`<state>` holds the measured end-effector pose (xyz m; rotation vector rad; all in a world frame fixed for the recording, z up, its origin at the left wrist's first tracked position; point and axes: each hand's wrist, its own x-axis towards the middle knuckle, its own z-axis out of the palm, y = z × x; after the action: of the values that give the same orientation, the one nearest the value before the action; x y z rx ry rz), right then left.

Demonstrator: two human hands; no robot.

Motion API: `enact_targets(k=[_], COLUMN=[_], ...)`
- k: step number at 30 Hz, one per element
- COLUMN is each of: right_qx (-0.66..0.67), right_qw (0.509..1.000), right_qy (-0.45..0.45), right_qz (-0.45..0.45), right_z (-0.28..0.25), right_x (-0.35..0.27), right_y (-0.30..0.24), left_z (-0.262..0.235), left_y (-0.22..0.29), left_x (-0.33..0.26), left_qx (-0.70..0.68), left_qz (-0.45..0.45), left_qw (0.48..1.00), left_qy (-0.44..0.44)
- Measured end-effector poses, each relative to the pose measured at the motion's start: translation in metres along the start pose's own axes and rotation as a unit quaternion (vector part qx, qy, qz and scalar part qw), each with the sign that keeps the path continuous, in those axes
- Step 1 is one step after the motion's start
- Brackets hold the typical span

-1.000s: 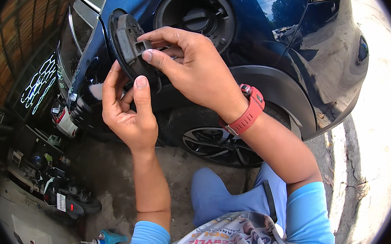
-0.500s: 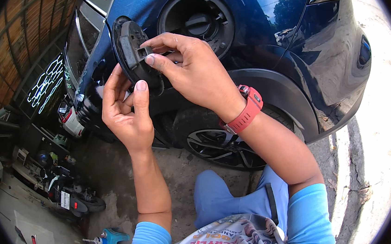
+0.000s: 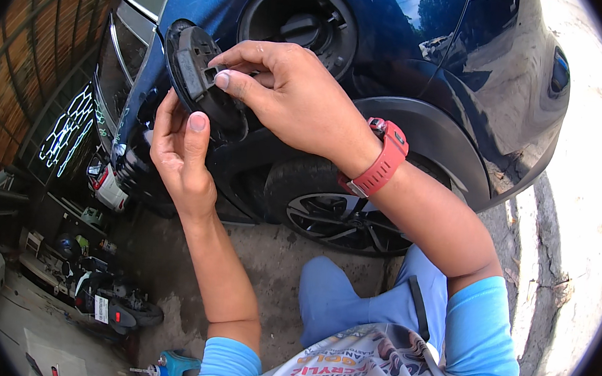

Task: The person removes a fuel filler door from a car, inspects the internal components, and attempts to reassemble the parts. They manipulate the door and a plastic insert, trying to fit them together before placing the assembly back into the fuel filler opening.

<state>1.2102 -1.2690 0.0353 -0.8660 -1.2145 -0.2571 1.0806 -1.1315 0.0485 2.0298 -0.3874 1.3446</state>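
The fuel filler flap [image 3: 196, 64] of a blue car stands swung out, its black plastic inner side facing me. My left hand [image 3: 184, 153] cups its lower edge, with fingers behind it and the thumb raised in front. At the flap's inner side, my right hand [image 3: 281, 89] pinches a small black plastic part [image 3: 212, 76] between thumb and forefinger. Whether this part is loose or fixed to the flap I cannot tell. Right of the flap lies the round filler recess [image 3: 259, 12], with a black fuel cap [image 3: 300, 29] in it.
Below the recess are the wheel arch [image 3: 421, 123] and rear wheel [image 3: 341, 216]. A blue-green power tool [image 3: 178, 369] lies on the floor by my left sleeve. A motorcycle [image 3: 112, 300] stands at the lower left, and the rear bumper [image 3: 506, 134] curves away on the right.
Both hands and the flap appear slightly farther left in the picture, and the car has shifted the same way. My left thumb has come a little away from the flap. The right-hand pinch is unchanged.
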Motion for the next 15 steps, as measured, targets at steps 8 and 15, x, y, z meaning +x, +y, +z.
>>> enact_targets(k=[8,15], right_qx=[0.029,0.113], right_qw=[0.999,0.971], right_qy=[0.032,0.209], right_qz=[-0.029,-0.003], right_z=[-0.007,-0.068], right_x=[0.004,0.007], right_y=[-0.005,-0.062], left_z=[0.004,0.042], left_y=[-0.01,-0.007], left_x=[-0.004,0.008], left_qx=[-0.041,0.131], left_qz=[-0.007,0.058], left_qw=[0.999,0.986], left_qy=[-0.024,-0.079])
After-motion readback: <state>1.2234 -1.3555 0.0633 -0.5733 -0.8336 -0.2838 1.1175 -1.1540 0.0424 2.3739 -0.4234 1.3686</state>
